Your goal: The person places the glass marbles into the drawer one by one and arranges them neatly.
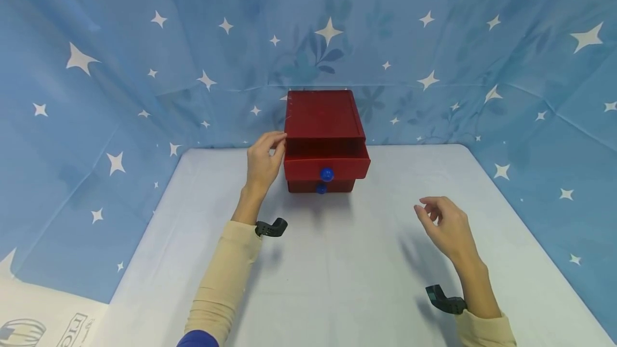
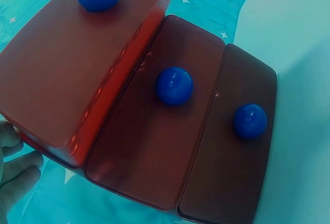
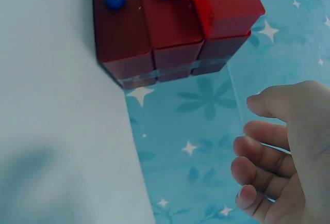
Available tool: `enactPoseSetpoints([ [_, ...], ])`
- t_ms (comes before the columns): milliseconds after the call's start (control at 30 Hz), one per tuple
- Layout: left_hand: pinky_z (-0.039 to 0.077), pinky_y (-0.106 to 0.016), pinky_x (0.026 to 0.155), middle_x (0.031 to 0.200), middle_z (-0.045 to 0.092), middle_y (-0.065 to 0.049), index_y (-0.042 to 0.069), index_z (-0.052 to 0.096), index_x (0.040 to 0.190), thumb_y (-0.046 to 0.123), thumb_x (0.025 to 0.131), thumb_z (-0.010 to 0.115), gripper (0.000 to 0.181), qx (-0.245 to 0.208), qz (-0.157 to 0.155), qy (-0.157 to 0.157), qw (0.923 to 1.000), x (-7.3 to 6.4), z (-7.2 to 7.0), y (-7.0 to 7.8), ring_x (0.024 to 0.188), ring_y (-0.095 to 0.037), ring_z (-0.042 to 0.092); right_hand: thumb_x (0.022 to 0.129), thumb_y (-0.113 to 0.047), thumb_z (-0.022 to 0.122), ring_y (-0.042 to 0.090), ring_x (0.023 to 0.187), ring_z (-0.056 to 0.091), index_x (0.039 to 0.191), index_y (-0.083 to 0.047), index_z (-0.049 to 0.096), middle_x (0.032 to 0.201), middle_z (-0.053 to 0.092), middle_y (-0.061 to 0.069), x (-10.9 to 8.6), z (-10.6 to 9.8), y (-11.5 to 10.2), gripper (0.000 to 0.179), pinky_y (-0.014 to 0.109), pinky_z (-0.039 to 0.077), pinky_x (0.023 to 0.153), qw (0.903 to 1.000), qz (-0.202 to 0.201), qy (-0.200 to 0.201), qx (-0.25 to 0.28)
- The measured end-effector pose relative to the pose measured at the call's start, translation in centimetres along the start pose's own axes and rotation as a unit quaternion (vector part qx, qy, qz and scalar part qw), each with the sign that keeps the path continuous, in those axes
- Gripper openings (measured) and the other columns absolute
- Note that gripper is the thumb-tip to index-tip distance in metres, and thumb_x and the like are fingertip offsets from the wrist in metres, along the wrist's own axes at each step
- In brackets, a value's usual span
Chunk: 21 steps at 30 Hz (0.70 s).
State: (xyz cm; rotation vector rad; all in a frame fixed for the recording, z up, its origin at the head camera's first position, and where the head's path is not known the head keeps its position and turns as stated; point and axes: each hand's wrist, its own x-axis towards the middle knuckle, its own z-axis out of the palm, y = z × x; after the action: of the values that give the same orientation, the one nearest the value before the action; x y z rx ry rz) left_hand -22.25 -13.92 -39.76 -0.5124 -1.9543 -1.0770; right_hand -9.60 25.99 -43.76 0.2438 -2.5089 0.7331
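A red chest of three drawers [image 1: 319, 114] stands at the back of the table, each drawer front bearing a round blue knob [image 2: 174, 86]. Its top drawer [image 1: 303, 169] is pulled partway out, while the middle drawer [image 2: 149, 115] and bottom drawer [image 2: 224, 157] sit pushed in. My left hand [image 1: 262, 162] is at the chest's left side, its fingertips at the side edge near the top; whether they press on it is hard to tell. Away from the chest, my right hand [image 1: 445, 226] hovers over the table's right part, fingers loosely bent and holding nothing.
A white table [image 1: 337, 283] lies under both hands. Blue star-patterned cloth [image 1: 217, 42] hangs behind and along both sides. At the lower left is a pale printed surface [image 1: 53, 304]. Dark bands with camera mounts [image 1: 272, 227] are on both wrists.
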Motion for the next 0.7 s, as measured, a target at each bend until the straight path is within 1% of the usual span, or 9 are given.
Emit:
enactPoseSetpoints([
  [100,0.063,-0.034,0.078,0.107,0.075,-0.016,-0.002,0.076,0.107,0.001,0.093,0.065,0.017,-0.001,0.002,0.000,1.0000,-0.1,0.1,0.1,0.085,-0.027,0.073,0.093,-0.019,0.069,0.017,0.072,0.052,0.106,-0.001,0.070,0.083,0.065,0.008,-0.7,0.0,0.6,0.022,0.015,0.041,0.059,0.9999,0.015,-0.005,-0.001],
  [200,0.063,-0.035,0.077,0.106,0.075,-0.017,-0.003,0.075,0.106,0.000,0.093,0.065,0.017,-0.003,0.007,0.003,1.0000,0.1,0.1,0.1,0.085,-0.028,0.073,0.098,-0.021,0.062,0.015,0.074,0.054,0.105,-0.001,0.070,0.086,0.067,0.010,-1.3,0.0,1.3,0.022,0.017,0.043,0.060,0.9996,0.028,-0.007,-0.003],
  [267,0.063,-0.036,0.077,0.106,0.075,-0.018,-0.004,0.075,0.106,0.000,0.093,0.065,0.017,-0.007,0.009,0.006,0.9999,0.1,0.1,0.0,0.085,-0.028,0.073,0.102,-0.023,0.056,0.017,0.076,0.057,0.106,-0.001,0.069,0.087,0.068,0.011,-1.6,-0.1,1.8,0.026,0.018,0.044,0.060,0.9992,0.039,-0.011,-0.006],
  [333,0.063,-0.036,0.078,0.106,0.075,-0.017,-0.003,0.075,0.106,0.000,0.093,0.065,0.017,-0.011,0.007,0.008,0.9999,0.2,0.2,0.0,0.086,-0.028,0.073,0.105,-0.025,0.050,0.022,0.077,0.060,0.106,0.000,0.068,0.088,0.069,0.013,-1.9,-0.3,2.3,0.031,0.020,0.046,0.059,0.9985,0.052,-0.017,-0.009],
  [400,0.062,-0.035,0.079,0.107,0.075,-0.017,-0.003,0.075,0.107,0.001,0.093,0.065,0.017,-0.012,0.003,0.007,0.9999,0.2,0.1,0.0,0.086,-0.028,0.073,0.107,-0.027,0.044,0.026,0.077,0.062,0.107,0.000,0.068,0.088,0.069,0.015,-2.1,-0.5,2.7,0.036,0.021,0.047,0.058,0.9977,0.064,-0.022,-0.010],
  [467,0.062,-0.035,0.079,0.107,0.075,-0.016,-0.003,0.075,0.107,0.001,0.094,0.064,0.018,-0.010,0.000,0.004,0.9999,0.2,0.1,0.0,0.087,-0.027,0.073,0.108,-0.028,0.041,0.028,0.077,0.063,0.107,0.000,0.068,0.087,0.070,0.015,-2.3,-0.7,3.0,0.039,0.021,0.048,0.058,0.9971,0.072,-0.023,-0.011],
  [567,0.062,-0.034,0.080,0.107,0.074,-0.017,-0.003,0.075,0.107,0.002,0.095,0.063,0.018,-0.007,-0.002,-0.003,1.0000,0.2,0.1,-0.1,0.087,-0.027,0.073,0.108,-0.030,0.039,0.020,0.073,0.061,0.105,0.000,0.069,0.085,0.070,0.014,-2.6,-1.1,3.6,0.043,0.020,0.047,0.057,0.9957,0.090,-0.019,-0.013],
  [700,0.062,-0.034,0.080,0.108,0.074,-0.017,-0.003,0.075,0.108,0.002,0.095,0.063,0.018,-0.010,-0.005,-0.005,0.9999,0.1,0.2,0.0,0.086,-0.028,0.073,0.109,-0.034,0.033,0.002,0.070,0.051,0.104,-0.001,0.070,0.084,0.069,0.014,-2.8,-1.9,4.4,0.049,0.018,0.043,0.057,0.9923,0.123,-0.009,-0.015],
])
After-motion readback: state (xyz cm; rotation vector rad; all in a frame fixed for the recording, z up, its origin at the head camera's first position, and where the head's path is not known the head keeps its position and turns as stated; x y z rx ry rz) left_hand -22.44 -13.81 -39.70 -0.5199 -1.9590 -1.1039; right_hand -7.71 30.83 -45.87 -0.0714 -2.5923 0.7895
